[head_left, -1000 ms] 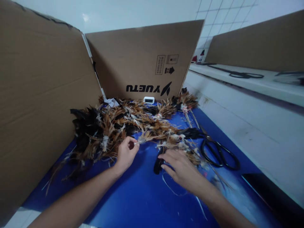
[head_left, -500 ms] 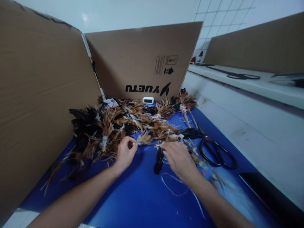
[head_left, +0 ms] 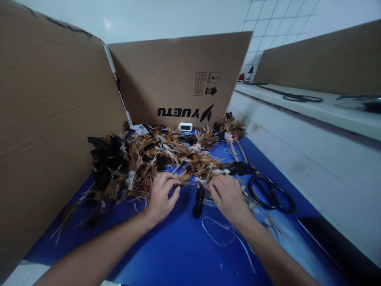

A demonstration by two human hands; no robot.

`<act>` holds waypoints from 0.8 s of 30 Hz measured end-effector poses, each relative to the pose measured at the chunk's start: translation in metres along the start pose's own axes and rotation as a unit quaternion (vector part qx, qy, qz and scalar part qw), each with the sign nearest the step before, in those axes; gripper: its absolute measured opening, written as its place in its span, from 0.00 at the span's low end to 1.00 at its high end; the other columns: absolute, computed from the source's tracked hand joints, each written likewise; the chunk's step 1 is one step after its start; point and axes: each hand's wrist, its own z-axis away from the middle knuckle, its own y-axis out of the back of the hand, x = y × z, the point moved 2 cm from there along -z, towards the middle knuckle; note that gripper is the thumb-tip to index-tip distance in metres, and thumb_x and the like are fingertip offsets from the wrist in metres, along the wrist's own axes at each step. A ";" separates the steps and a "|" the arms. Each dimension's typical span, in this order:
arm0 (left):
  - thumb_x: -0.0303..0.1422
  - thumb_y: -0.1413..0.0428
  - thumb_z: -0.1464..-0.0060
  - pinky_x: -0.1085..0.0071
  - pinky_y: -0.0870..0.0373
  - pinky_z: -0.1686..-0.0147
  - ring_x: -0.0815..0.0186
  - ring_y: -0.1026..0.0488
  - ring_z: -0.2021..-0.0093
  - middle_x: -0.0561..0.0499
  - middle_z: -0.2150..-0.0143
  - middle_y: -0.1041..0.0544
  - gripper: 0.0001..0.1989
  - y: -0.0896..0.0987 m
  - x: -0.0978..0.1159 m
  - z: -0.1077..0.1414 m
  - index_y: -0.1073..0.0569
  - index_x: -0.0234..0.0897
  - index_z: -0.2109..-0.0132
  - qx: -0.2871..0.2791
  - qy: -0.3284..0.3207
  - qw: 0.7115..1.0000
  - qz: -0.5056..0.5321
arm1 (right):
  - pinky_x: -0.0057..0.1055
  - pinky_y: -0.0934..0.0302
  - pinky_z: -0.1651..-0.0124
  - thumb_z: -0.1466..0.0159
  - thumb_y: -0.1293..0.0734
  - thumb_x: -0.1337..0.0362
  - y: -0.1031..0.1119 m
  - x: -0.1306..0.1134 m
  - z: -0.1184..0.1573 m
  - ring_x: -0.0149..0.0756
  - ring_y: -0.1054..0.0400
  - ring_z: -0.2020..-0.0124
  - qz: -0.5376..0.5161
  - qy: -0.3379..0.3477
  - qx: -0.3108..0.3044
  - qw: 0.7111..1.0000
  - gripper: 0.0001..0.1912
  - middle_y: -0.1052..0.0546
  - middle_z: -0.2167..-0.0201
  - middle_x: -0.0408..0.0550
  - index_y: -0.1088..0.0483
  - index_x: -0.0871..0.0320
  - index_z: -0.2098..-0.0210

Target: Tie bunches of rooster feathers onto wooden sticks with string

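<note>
My left hand [head_left: 163, 195] is palm down at the front of the feather pile, with thumb and forefinger tips close together. A small tuft of brown feathers [head_left: 185, 178] comes out at those fingertips. To the right, my right hand [head_left: 228, 197] has its fingers curled in beside whitish fluff; what they grip is hidden. Between the hands a black feather [head_left: 198, 201] lies on the blue table [head_left: 178, 254]. A loop of clear string [head_left: 218, 243] trails below my right hand.
Brown and black feather bundles [head_left: 137, 159] cover the back and left. Black-handled scissors [head_left: 272, 194] and a dark flat object [head_left: 333, 242] lie at right. A small white digital display [head_left: 185, 127] stands before the cardboard panel [head_left: 175, 75]; another cardboard wall [head_left: 53, 119] rises at left.
My left hand has turned palm down and shifted slightly right, and the brown tuft sits lower at its fingertips. My right hand has moved a little to the right, its fingers curled.
</note>
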 end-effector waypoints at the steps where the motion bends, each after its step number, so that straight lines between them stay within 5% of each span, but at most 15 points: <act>1: 0.28 0.49 0.48 0.61 0.39 0.53 0.62 0.35 0.54 0.47 0.57 0.31 0.09 0.000 0.002 0.001 0.29 0.39 0.58 -0.005 -0.021 1.000 -0.018 | 0.36 0.50 0.59 0.37 0.44 0.68 0.003 -0.004 0.000 0.39 0.39 0.63 -0.025 0.007 0.006 1.000 0.09 0.29 0.68 0.50 0.34 0.58 0.69; 6: 0.31 0.48 0.46 0.60 0.42 0.53 0.59 0.38 0.50 0.47 0.53 0.29 0.16 -0.001 0.009 0.003 0.32 0.43 0.49 -0.076 -0.120 0.985 -0.097 | 0.38 0.49 0.55 0.38 0.44 0.69 0.012 -0.027 0.004 0.38 0.39 0.61 -0.097 0.075 -0.031 0.992 0.08 0.29 0.67 0.49 0.34 0.58 0.70; 12: 0.29 0.52 0.43 0.65 0.45 0.58 0.67 0.33 0.63 0.51 0.67 0.25 0.09 -0.007 0.008 0.005 0.28 0.40 0.58 -0.141 -0.141 0.976 -0.088 | 0.39 0.49 0.55 0.38 0.44 0.70 0.012 -0.035 0.007 0.39 0.39 0.61 -0.145 0.088 -0.043 0.985 0.08 0.29 0.67 0.49 0.35 0.58 0.70; 18: 0.29 0.51 0.43 0.67 0.44 0.60 0.67 0.33 0.65 0.51 0.70 0.26 0.08 -0.006 0.010 0.005 0.28 0.38 0.60 -0.141 -0.147 0.976 -0.072 | 0.35 0.48 0.57 0.37 0.41 0.64 0.009 -0.028 0.008 0.35 0.37 0.64 -0.207 0.045 -0.061 0.975 0.07 0.27 0.67 0.46 0.34 0.57 0.60; 24: 0.28 0.51 0.46 0.66 0.43 0.60 0.67 0.33 0.66 0.50 0.71 0.27 0.07 -0.007 0.012 0.006 0.28 0.37 0.63 -0.137 -0.159 0.976 -0.063 | 0.34 0.50 0.60 0.34 0.46 0.67 0.005 -0.031 0.010 0.33 0.39 0.68 -0.176 0.069 -0.099 0.977 0.13 0.29 0.73 0.45 0.32 0.57 0.69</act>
